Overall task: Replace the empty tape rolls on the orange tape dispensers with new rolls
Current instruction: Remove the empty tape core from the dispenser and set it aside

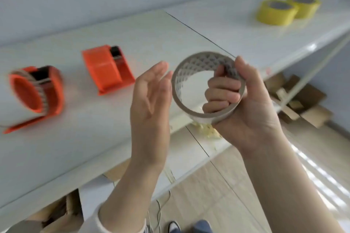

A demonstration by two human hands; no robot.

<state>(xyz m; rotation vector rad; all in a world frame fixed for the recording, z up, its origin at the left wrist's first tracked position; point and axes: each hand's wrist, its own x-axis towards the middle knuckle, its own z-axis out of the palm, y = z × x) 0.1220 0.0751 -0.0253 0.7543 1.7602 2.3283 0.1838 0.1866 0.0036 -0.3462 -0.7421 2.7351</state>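
My right hand (244, 104) grips an empty grey cardboard tape core (191, 66) with a lattice pattern inside, fingers through its hole, held above the white table's front edge. My left hand (151, 98) is open just left of the core, palm toward it, touching nothing. Two orange tape dispensers lie on the table: one (108, 68) in the middle with no roll visible on it, another (36, 92) at the far left with a worn core on its wheel. Two new yellow tape rolls (274, 12) stand side by side at the back right.
The white table (94, 128) runs along a pale wall, with a seam between two tops. Yellowish tape scraps (206, 130) lie near the front edge. Cardboard pieces (303, 100) lie on the floor at right; boxes sit under the table. My shoes show at the bottom.
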